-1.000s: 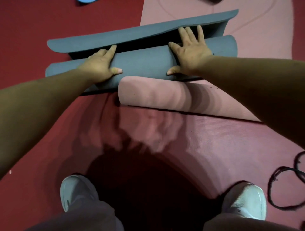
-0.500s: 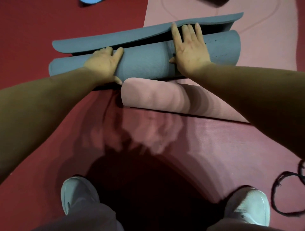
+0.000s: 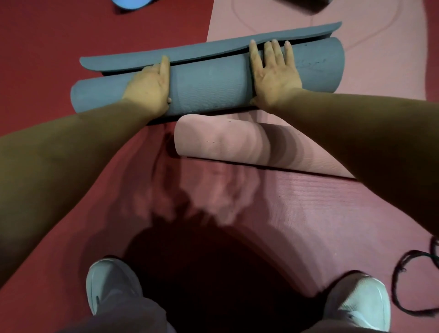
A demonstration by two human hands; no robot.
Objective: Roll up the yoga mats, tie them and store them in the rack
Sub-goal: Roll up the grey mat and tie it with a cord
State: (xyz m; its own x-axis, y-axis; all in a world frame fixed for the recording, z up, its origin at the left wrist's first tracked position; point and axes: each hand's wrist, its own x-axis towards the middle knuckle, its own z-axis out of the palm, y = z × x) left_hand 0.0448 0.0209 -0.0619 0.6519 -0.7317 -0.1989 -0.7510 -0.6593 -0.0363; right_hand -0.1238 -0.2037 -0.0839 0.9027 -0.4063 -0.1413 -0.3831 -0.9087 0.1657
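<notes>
Across the upper part of the frame a grey mat (image 3: 209,88) lies almost fully rolled, its axis running left to right, sitting partly on the red floor (image 3: 47,35) and partly on a pale pink mat (image 3: 380,59) at the upper right. Its last loose flap (image 3: 190,53) stands just behind the roll as a thin wavy edge. Faint dark marks show near the roll's right end, too blurred to read.

Both grips rest on top of the roll, well apart from each other. The left grip (image 3: 148,91) lies left of centre, palm down. Its forefinger reaches to the seam where the flap meets the roll and its thumb sits on the near side. The right grip (image 3: 275,76) lies right of centre, flat, with fingers (image 3: 268,51) straight and slightly spread and their tips at the same seam. Neither is curled round the mat; both press on it with the hand laid out.

Just below the grey roll, touching or nearly touching it, lies a pink roll (image 3: 225,140), the wound end of a darker pink mat (image 3: 320,214) that spreads flat toward the bottom of the frame.

Two white shoes (image 3: 107,285) stand at the lower edge. A black cord (image 3: 408,285) loops at the lower right. A blue thing (image 3: 130,2) is cut off at the top edge.
</notes>
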